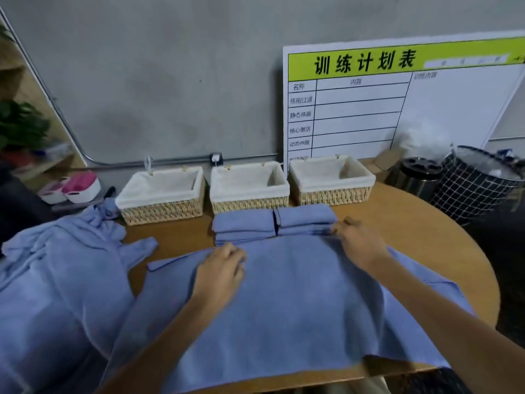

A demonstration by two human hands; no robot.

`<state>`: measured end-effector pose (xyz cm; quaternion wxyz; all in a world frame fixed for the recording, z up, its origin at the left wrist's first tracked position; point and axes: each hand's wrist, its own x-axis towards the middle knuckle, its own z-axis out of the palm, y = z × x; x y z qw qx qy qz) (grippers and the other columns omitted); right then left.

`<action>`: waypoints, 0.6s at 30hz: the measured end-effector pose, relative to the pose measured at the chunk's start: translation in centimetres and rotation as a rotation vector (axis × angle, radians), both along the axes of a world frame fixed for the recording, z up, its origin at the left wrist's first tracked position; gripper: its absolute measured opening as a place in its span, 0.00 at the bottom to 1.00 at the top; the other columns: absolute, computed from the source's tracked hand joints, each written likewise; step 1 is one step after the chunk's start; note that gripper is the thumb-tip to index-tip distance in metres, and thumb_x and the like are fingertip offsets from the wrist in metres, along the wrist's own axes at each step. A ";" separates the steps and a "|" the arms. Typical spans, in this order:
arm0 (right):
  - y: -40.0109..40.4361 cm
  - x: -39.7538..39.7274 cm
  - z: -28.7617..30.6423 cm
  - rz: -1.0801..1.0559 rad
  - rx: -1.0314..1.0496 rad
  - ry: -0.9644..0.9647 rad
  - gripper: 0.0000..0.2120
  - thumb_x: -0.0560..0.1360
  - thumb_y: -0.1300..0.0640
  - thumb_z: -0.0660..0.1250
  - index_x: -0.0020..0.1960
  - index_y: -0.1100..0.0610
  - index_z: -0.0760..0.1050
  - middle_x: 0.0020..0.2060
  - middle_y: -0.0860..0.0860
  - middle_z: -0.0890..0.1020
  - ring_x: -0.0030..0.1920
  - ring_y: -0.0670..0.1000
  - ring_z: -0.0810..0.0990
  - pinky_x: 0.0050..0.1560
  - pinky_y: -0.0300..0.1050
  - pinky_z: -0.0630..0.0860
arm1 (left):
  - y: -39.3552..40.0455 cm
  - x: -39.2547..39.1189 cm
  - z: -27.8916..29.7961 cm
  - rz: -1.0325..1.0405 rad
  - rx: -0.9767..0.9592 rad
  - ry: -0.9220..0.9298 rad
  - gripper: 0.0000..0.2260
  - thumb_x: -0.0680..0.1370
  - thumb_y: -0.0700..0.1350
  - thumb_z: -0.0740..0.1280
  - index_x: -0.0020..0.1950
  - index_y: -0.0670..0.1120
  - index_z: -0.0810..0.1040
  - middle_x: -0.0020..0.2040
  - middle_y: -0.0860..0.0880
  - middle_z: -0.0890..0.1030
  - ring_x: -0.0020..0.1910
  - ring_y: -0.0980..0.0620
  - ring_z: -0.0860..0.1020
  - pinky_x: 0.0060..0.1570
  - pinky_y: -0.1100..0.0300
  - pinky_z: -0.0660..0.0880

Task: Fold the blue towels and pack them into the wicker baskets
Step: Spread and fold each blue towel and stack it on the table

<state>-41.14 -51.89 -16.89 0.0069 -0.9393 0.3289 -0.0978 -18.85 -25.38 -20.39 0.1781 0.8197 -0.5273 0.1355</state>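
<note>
Spread across the near side of the round wooden table (426, 223), a blue towel (284, 308) lies mostly flat, its near edge hanging a little over the table's edge and its far edge drawn up under both hands. On that towel, the left hand (220, 275) rests palm down near the far left part, fingers bent at the tips and bunching a small fold of cloth at the far edge. Toward the towel's far right corner, the right hand (359, 241) pinches the far edge between curled fingers and thumb, lifting it slightly.

Just beyond the towel's far edge, touching it, sit two stacks of folded blue towels side by side: the left stack (244, 227) and the right stack (305, 218), neat and squared. Left of the spread towel, a heap of unfolded blue towels (56, 280) lies rumpled over the table's left side.

Behind the folded stacks stand three wicker baskets with white liners in a row: the left basket (162, 211), the middle basket (250, 204) and the right basket (332, 196). No towel shows inside any of them.
</note>
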 end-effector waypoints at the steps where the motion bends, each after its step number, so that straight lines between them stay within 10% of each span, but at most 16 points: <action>1: 0.6 0.2 -1.2 0.008 0.021 -0.036 0.11 0.80 0.59 0.60 0.59 0.52 0.76 0.58 0.54 0.76 0.55 0.60 0.76 0.50 0.53 0.74 | 0.1 -0.6 -0.8 0.011 0.026 0.018 0.09 0.79 0.51 0.62 0.56 0.54 0.78 0.54 0.52 0.75 0.50 0.45 0.77 0.42 0.52 0.74; 10: -0.9 -4.2 -6.1 -0.100 -0.100 -0.261 0.12 0.79 0.51 0.61 0.54 0.55 0.81 0.52 0.55 0.84 0.50 0.61 0.83 0.50 0.58 0.77 | 4.4 2.1 -1.3 0.310 0.296 0.251 0.31 0.76 0.74 0.52 0.77 0.64 0.60 0.80 0.57 0.57 0.79 0.50 0.54 0.73 0.36 0.55; 18: -4.5 -4.8 -3.0 -0.249 -0.068 0.213 0.19 0.83 0.43 0.50 0.69 0.46 0.70 0.70 0.47 0.72 0.71 0.53 0.68 0.69 0.62 0.58 | 5.3 4.7 -1.3 0.443 0.304 0.267 0.33 0.75 0.75 0.53 0.76 0.63 0.59 0.80 0.53 0.54 0.79 0.46 0.52 0.70 0.30 0.56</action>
